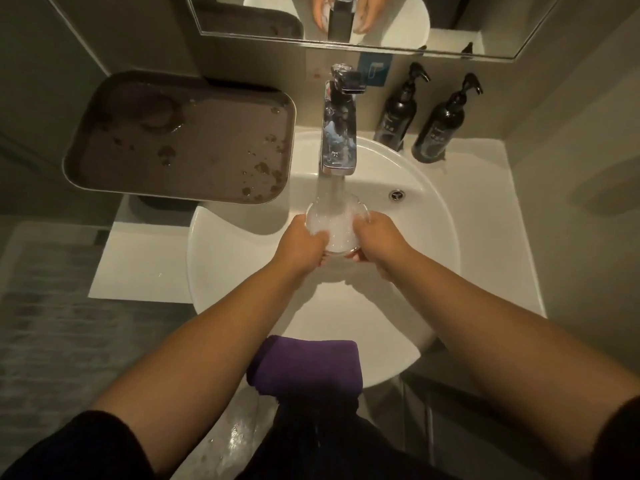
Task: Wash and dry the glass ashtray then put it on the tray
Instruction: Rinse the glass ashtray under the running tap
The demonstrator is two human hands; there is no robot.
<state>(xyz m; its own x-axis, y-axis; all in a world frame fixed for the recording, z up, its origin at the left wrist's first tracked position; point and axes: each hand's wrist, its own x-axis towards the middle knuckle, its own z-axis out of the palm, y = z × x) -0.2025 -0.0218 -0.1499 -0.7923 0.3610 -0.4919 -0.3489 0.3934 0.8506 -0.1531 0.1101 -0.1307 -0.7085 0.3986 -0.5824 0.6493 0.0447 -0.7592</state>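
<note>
The round clear glass ashtray (335, 221) is over the white sink basin (429, 244), right under the running stream from the chrome tap (339, 133). Water froths inside it. My left hand (304, 245) grips its left rim and my right hand (375, 239) grips its right rim, thumbs over the edge. The brown tray (180, 140) rests to the left of the tap, wet with drops and a ring mark. A folded purple towel (306, 367) hangs over the near rim of the basin.
Two dark pump bottles (398, 109) (440, 129) stand at the back right of the white counter (485, 209). A mirror (485, 22) runs along the wall above. The basin's overflow hole (397, 194) is right of the tap.
</note>
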